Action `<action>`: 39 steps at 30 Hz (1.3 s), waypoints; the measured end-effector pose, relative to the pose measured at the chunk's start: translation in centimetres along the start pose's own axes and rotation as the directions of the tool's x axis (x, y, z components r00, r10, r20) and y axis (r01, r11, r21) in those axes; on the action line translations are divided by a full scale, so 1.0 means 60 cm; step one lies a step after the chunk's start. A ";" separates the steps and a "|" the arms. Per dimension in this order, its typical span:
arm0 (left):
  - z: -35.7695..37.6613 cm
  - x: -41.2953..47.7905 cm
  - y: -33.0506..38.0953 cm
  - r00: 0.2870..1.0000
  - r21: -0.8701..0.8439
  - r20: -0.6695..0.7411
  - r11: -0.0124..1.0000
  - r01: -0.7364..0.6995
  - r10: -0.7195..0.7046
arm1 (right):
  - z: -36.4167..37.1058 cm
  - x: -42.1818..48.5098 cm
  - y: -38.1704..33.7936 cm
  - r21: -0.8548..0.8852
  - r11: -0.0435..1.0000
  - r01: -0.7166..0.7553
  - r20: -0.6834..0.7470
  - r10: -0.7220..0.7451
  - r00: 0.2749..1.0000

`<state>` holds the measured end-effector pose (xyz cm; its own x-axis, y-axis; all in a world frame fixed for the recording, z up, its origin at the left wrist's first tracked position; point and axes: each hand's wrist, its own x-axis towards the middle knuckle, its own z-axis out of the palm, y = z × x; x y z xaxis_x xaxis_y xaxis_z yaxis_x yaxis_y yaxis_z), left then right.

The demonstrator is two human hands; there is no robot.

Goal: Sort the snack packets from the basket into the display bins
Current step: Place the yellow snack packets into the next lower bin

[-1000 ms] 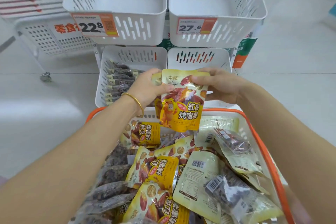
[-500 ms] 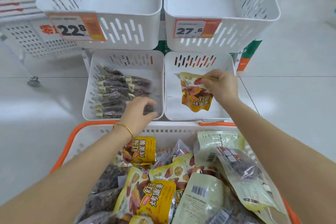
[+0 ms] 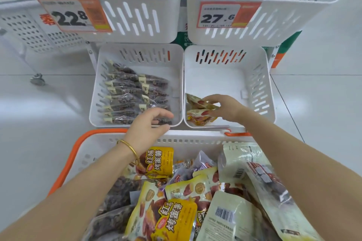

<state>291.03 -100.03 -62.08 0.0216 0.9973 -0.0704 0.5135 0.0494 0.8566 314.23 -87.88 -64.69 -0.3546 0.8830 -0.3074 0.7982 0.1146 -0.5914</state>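
- Big white basket [image 3: 94, 154] with an orange rim at the bottom, heaped with snack packets [image 3: 195, 191] — yellow ones, pale ones with barcodes, clear ones full of dark bits.
- Two white upper bins, left [image 3: 137, 23] and right [image 3: 274, 23], each with a price tag: "22.8" [image 3: 72, 15] on the left, "27.6" [image 3: 219, 15] on the right. Small print on both too blurry to read.
- Two lower bins side by side. Lower left bin [image 3: 96, 103] filled with rows of dark packets [image 3: 135, 96]. Lower right bin [image 3: 260, 88] mostly bare white floor.
- Right hand [image 3: 225, 106] reaching down into the near left corner of the lower right bin, fingers pinched on the top edge of a yellow packet [image 3: 197, 101] — tilted, just above another yellow packet [image 3: 197, 118] lying on the bin floor.
- Left hand [image 3: 145, 129] over the near edge of the lower left bin, fingers curled but apart, holding nothing; gold bangle [image 3: 129, 146] on the wrist.
- Red Chinese writing on the yellow packets in the basket, "红瑶烤蜜薯".
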 end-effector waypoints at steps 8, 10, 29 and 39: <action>-0.049 -0.048 0.018 0.983 -0.351 -0.163 0.936 0.024 -0.087 | -0.018 -0.063 -0.047 -0.188 0.982 -0.004 -0.045 -0.005 0.999; -0.069 -0.067 0.014 0.973 -0.411 -0.135 0.904 0.118 -0.188 | -0.013 -0.097 -0.080 -0.138 0.989 0.053 -0.200 -0.080 0.976; -0.042 -0.124 -0.130 0.858 0.113 -0.143 0.853 0.509 -0.493 | 0.218 -0.202 -0.193 0.340 0.857 -0.387 0.153 0.355 0.922; -0.039 -0.137 -0.080 0.956 0.212 -0.157 0.937 0.278 -0.248 | 0.229 -0.257 -0.169 -0.309 0.945 -0.106 0.103 0.144 0.984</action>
<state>286.38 -108.32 -64.40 -0.2412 0.9497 -0.1998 0.6691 0.3118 0.6746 304.90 -108.93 -64.22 -0.2844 0.8388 -0.4643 0.9424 0.1556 -0.2960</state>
